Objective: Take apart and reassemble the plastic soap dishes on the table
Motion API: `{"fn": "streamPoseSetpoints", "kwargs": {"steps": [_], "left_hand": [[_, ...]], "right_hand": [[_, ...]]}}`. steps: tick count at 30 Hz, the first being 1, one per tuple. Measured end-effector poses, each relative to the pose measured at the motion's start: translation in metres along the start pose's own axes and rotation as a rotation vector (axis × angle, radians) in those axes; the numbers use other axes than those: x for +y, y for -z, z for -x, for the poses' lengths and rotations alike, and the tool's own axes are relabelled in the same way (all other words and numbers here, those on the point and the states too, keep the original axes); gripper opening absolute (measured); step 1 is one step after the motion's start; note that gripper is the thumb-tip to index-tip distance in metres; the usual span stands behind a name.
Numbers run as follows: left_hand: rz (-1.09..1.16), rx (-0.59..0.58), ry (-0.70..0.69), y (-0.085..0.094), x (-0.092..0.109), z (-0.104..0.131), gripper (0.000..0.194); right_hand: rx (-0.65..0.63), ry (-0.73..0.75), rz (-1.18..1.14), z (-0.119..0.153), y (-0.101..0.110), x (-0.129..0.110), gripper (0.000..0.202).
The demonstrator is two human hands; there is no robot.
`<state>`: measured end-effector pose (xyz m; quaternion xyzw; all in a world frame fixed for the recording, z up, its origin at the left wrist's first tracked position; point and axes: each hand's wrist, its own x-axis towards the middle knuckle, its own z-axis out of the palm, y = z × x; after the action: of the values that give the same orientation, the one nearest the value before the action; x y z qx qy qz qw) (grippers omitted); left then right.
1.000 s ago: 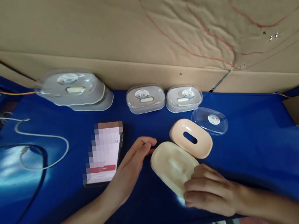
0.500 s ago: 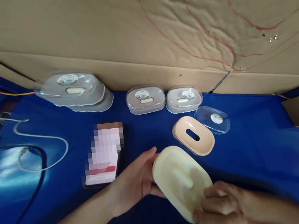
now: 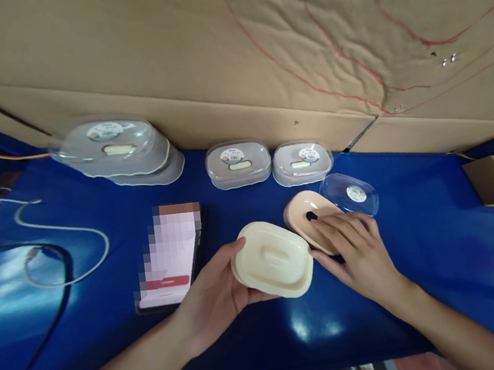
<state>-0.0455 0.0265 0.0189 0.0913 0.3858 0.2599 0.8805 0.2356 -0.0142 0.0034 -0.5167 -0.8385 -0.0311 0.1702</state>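
Observation:
My left hand grips a cream oval dish by its left end, thumb on the rim and fingers underneath. A raised ridge runs along the middle of the dish, which is held above the table. Over a peach oval tray with a slot in its centre lies my right hand, fingers stretched out and apart, their tips by the slot. Its thumb points at the right edge of the cream dish; whether it touches is unclear. Behind that hand rests a clear plastic lid with a round label.
Two lidded oval boxes stand along the cardboard wall, with a stack of larger ones to the left. A phone lies left of centre. Cables trail at far left; a cardboard box sits far right.
My right hand has let go of the cream dish and moved up over the peach tray. My left hand keeps the dish, now turned more level and shifted slightly left and up.

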Motion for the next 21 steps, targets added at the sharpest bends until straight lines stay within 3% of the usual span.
{"fn": "streamPoseSetpoints", "kwargs": {"steps": [3, 8, 13, 17, 21], "left_hand": [[-0.018, 0.020, 0.014, 0.000, -0.002, -0.003, 0.042], [-0.002, 0.036, 0.017, 0.001, -0.005, -0.005, 0.039], [0.054, -0.067, 0.020, 0.002, -0.013, -0.006, 0.042], [0.073, -0.175, 0.059, 0.002, -0.016, -0.006, 0.053], [0.028, -0.213, 0.025, 0.005, -0.017, -0.007, 0.055]], "right_hand": [[-0.025, 0.027, 0.020, -0.003, -0.005, 0.000, 0.042], [0.125, 0.031, -0.130, 0.003, 0.001, -0.002, 0.045], [0.156, 0.194, -0.285, 0.007, 0.012, -0.016, 0.042], [0.133, 0.323, -0.253, 0.004, 0.006, -0.028, 0.026], [0.120, 0.348, -0.246, 0.003, -0.002, -0.032, 0.028]]}}
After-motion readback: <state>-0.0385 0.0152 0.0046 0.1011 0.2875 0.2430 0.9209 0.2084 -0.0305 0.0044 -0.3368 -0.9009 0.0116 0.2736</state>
